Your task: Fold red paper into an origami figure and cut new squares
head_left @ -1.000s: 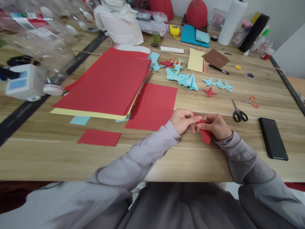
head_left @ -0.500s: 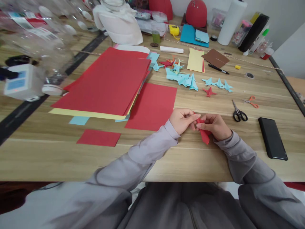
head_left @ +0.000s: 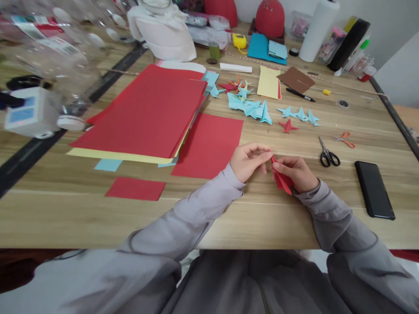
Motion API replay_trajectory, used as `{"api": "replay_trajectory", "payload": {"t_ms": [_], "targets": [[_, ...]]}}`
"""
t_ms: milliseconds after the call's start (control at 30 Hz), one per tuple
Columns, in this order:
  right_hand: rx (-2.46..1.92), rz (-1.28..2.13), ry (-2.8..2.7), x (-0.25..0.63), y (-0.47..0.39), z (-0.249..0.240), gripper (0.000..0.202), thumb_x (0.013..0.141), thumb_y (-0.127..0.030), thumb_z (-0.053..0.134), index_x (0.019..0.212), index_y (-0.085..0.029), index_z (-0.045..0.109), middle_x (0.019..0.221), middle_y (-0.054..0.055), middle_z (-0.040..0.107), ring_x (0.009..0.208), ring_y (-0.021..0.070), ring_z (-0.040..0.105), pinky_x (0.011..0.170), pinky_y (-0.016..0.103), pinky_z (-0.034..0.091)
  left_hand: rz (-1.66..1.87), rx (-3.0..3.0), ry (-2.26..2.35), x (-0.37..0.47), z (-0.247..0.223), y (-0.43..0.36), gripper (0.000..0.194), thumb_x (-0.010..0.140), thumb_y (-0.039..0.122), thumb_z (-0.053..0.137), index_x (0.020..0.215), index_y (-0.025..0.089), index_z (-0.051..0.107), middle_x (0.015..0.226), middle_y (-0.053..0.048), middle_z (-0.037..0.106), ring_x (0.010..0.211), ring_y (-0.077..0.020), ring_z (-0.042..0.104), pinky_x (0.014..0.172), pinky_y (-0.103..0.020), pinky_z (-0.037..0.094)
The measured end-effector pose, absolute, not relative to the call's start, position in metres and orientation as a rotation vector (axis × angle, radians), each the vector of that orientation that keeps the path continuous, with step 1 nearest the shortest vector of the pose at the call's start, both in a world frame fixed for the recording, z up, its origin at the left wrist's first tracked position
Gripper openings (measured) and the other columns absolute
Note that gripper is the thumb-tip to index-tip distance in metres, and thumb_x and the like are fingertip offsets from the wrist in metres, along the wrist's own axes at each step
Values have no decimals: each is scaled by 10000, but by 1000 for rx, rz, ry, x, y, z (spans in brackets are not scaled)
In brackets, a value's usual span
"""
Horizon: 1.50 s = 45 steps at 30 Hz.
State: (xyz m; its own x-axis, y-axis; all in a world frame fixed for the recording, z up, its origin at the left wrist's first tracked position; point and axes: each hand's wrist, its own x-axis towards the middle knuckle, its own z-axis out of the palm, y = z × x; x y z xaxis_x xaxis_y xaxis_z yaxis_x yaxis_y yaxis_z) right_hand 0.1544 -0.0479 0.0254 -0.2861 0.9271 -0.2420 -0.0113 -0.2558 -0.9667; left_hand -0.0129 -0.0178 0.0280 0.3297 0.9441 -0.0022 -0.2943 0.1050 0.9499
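Observation:
My right hand [head_left: 296, 173] pinches a piece of folded red paper [head_left: 282, 179] between thumb and fingers, just above the table. Narrow folds run down the paper, and its lower end fans into separate points. On the left, my left hand [head_left: 249, 161] has its thumb and forefinger together at the paper's upper tip, the other fingers loosely curled. The exact contact at that tip is hard to see. Beyond my hands lie a small red origami crane [head_left: 288, 126] and a row of light-blue origami cranes [head_left: 301, 114].
Left of my hands lie a red sheet [head_left: 209, 148], a stack of coloured paper [head_left: 144, 113] and a small red rectangle [head_left: 135, 189]. Black scissors [head_left: 328, 156], orange scissors [head_left: 345, 139] and a phone [head_left: 375, 189] are on the right. Plastic bottles [head_left: 52, 56] crowd the far left.
My left hand has shifted slightly up and left, its fingers looser. The red paper has turned in my right hand and its lower end has spread wider.

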Motion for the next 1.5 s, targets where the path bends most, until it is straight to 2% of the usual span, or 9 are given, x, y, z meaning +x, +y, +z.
{"api": "replay_trajectory", "payload": {"t_ms": [100, 300, 833, 1500], "targets": [[-1219, 1700, -1139, 155, -48, 26, 348, 656, -468, 779, 701, -140, 671, 557, 29, 680, 399, 101, 557, 385, 206, 421, 1030, 1044, 703, -18, 28, -13, 327, 610, 249, 766, 891, 137, 642, 757, -2, 655, 497, -110, 621, 448, -242, 523], [-1186, 1744, -1144, 155, -48, 28, 345, 642, -457, 793, 692, -135, 680, 559, 37, 685, 431, 102, 570, 417, 207, 433, 942, 1093, 676, -20, 26, -10, 243, 629, 247, 731, 801, 124, 612, 548, 7, 632, 499, -131, 629, 475, -236, 538], [-1190, 1749, -1198, 157, -47, 28, 322, 663, -446, 781, 670, -138, 686, 550, 36, 687, 434, 90, 558, 426, 197, 427, 945, 1131, 653, -22, 25, -8, 348, 573, 346, 822, 746, 117, 626, 582, -24, 669, 529, -143, 655, 538, -263, 576], [-1200, 1732, -1204, 155, -47, 29, 283, 634, -403, 801, 655, -146, 685, 533, 20, 676, 440, 105, 583, 423, 202, 432, 942, 1134, 683, -28, 27, -5, 156, 606, 231, 756, 691, 115, 695, 550, -44, 686, 493, -164, 660, 543, -282, 580]]}}
